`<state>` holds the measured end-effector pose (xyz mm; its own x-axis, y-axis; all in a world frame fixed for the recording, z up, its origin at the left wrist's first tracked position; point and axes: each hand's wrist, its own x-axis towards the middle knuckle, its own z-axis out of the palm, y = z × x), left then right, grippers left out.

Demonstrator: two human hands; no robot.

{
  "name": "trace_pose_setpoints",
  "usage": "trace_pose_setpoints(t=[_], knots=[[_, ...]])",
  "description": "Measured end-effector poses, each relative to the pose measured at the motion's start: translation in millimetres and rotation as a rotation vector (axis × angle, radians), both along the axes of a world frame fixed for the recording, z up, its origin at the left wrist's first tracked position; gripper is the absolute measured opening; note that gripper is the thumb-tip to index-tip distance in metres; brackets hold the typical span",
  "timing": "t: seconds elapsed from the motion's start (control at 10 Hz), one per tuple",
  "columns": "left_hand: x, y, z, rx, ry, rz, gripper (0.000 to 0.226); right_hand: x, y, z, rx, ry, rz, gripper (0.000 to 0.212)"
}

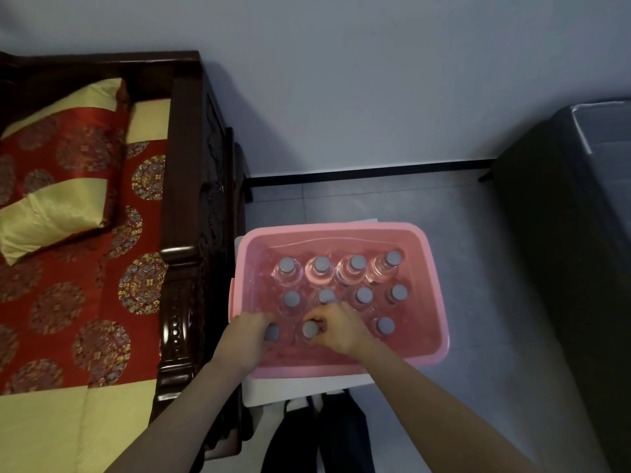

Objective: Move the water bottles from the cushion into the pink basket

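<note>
The pink basket (431, 278) stands on a white stool beside the sofa. Several clear water bottles with grey caps stand upright in it in rows; one at the back left (286, 266), one at the front right (386, 325). My left hand (251, 336) grips the neck of the front-left bottle (272, 332). My right hand (336, 327) is closed around the neck of the bottle beside it (310, 329). Both bottles are upright inside the basket. The red and gold seat cushion (102, 302) at left carries no bottle in view.
A dark carved wooden armrest (184, 254) stands between the cushion and the basket. A red and gold pillow (58, 172) lies on the seat. A dark cabinet (573, 233) is at the right. Grey tiled floor lies behind the basket. My dark trousers (324, 435) show below.
</note>
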<state>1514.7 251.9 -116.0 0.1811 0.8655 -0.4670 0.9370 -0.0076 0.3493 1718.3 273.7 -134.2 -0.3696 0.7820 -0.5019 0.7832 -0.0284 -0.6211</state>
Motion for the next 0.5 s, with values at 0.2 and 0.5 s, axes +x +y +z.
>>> trace_pose_setpoints(t=[0.2,0.5], knots=[[7.1,2.4,-2.0,-0.042,0.039,-0.012,0.011,-5.8,-5.2,0.6,0.048,-0.074,0.010,0.030],[15.4,6.1,19.4,-0.121,0.107,-0.019,0.020,-11.8,-5.8,33.2,0.062,-0.110,0.036,0.025]])
